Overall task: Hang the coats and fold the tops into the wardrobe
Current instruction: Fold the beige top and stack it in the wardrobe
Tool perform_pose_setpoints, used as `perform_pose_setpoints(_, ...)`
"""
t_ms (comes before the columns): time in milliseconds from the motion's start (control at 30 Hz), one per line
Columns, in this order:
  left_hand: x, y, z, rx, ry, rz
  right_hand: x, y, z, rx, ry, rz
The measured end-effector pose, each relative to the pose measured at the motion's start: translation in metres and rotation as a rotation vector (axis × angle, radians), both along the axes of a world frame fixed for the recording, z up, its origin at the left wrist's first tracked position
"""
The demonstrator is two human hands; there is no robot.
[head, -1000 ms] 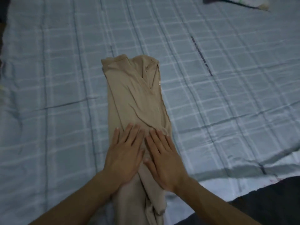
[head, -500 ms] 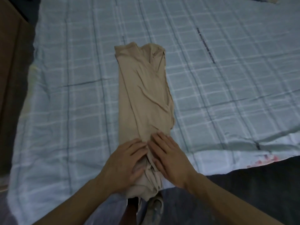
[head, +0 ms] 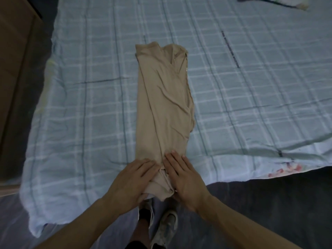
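A tan top lies on the bed, folded lengthwise into one long narrow strip, with its neckline at the far end. Its near hem bunches over the bed's edge. My left hand rests on the left side of that hem, fingers flat on the cloth and thumb tucked under it. My right hand lies on the right side of the hem, fingers spread on top and thumb against the bunched edge. No coat or wardrobe shows.
A pale blue checked sheet covers the bed. Brown wooden furniture stands along the left. A small bundle of cloth lies at the far right corner. My shoes stand on dark floor below the bed's edge.
Both hands slid down the top from its lower middle to its near hem. The view pulled back, so the bed's edge and my feet came into sight.
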State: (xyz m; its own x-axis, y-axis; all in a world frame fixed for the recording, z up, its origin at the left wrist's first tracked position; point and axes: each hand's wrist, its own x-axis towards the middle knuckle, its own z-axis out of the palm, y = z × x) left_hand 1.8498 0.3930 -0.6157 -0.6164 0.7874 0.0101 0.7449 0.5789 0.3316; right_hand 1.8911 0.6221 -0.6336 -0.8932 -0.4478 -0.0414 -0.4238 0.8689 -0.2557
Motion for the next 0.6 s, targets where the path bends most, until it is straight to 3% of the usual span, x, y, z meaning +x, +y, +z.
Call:
perform_pose_setpoints(67,-0.001,0.003,0.001,0.114,0.027,0.044,-0.002,-0.005,0.000,-0.062,0.080,-0.037)
perform_pose_setpoints(200,-0.011,0.008,0.008,0.246,0.088,0.105,-0.017,-0.001,0.012,-0.133,0.018,-0.048)
perform_pose_setpoints(367,-0.024,0.011,0.034,0.179,0.170,0.165,-0.037,0.001,0.045,-0.199,-0.094,-0.164)
perform_pose_setpoints(433,-0.035,0.013,0.049,0.146,0.196,0.154,-0.046,0.003,0.060,-0.171,-0.084,-0.184)
perform_pose_setpoints(600,-0.068,0.025,0.094,0.147,0.217,0.199,-0.072,0.008,0.104,-0.321,-0.013,-0.265)
